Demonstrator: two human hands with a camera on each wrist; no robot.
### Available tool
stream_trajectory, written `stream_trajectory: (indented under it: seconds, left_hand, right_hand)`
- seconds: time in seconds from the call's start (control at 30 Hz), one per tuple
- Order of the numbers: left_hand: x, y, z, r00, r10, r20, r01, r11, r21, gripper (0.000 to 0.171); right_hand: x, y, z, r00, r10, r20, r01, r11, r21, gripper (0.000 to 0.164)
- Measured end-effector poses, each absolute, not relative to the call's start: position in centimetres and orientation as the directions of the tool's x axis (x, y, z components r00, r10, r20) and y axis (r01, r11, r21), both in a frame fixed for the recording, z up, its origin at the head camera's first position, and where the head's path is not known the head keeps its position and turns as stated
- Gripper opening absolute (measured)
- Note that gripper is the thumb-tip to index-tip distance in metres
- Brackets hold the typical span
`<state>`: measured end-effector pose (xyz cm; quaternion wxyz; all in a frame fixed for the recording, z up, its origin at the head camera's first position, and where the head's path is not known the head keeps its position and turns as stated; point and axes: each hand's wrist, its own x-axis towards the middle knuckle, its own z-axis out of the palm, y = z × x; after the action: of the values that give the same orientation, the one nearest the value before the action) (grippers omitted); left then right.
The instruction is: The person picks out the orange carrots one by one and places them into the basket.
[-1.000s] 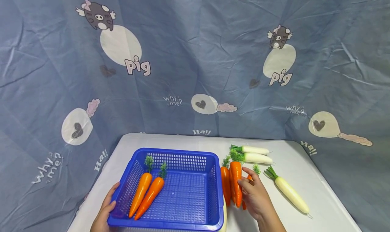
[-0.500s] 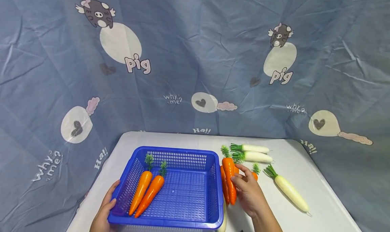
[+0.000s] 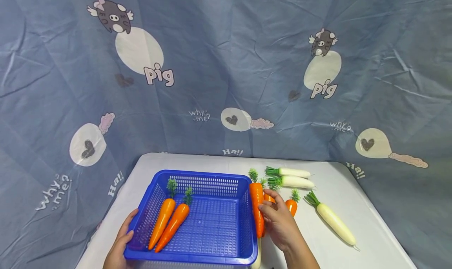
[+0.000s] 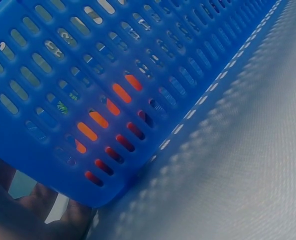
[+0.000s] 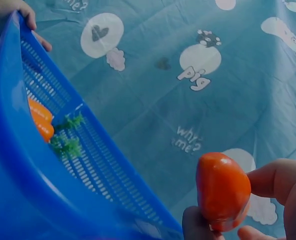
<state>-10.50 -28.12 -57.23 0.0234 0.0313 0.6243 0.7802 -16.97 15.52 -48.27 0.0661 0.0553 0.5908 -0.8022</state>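
A carrot (image 3: 257, 210) is pinched by my right hand (image 3: 282, 224), held beside the right rim of the blue basket (image 3: 197, 259) with its green top pointing away. In the right wrist view the held carrot (image 5: 223, 192) shows end-on between thumb and fingers. My left hand (image 3: 120, 243) grips the basket's left rim near the front corner. Inside the basket, on its left side, lie an orange carrot (image 3: 162, 223) and a redder carrot (image 3: 173, 228), side by side. Through the slots of the basket wall (image 4: 43, 165), the left wrist view shows bits of orange and red.
More carrots lie right of the basket, one (image 3: 291, 207) beyond my right hand and others partly hidden by it. Two white radishes (image 3: 294, 181) lie at the back, and another radish (image 3: 335, 223) at the right. A pale radish (image 3: 257, 255) shows beside the basket's front right corner.
My right hand has moved left with the pinched carrot, from over the other carrots to the basket's right rim. The left hand and basket stay nearly in place.
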Motion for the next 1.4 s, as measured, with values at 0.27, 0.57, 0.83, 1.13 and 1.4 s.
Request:
stream_trajectory:
  seconds: [0.27,0.57,0.83,1.13,1.4]
  left_hand:
    - [-10.6,-28.4,-57.5,-0.997,0.075,-0.003,-0.019,-0.205,0.978,0.056]
    - [-10.8,-28.3,-57.5,-0.993,0.096,0.070,0.048,-0.215,0.975,0.055]
    - [-10.8,-28.3,-57.5,-0.994,0.097,0.043,0.021,-0.226,0.974,0.055]
    - [-10.6,-28.2,-57.4,-0.998,0.055,-0.019,-0.030,-0.202,0.979,0.058]
    - [-10.5,-28.2,-57.2,-0.998,0.056,-0.016,-0.027,-0.212,0.977,0.058]
  right_hand:
    - [-16.8,14.3,-48.2,-0.982,-0.082,-0.170,0.187,-0.307,-0.933,0.058]
    - [-17.1,12.9,-48.0,-0.978,-0.125,-0.166,0.195,-0.273,-0.942,0.058]
    - [-17.2,11.7,-48.0,-0.976,-0.139,-0.165,0.197,-0.261,-0.945,0.057]
    - [-17.4,10.3,-47.7,-0.977,-0.152,-0.152,0.187,-0.254,-0.949,0.060]
    - [-18.2,9.1,-47.1,-0.969,-0.204,-0.138,0.187,-0.246,-0.951,0.058]
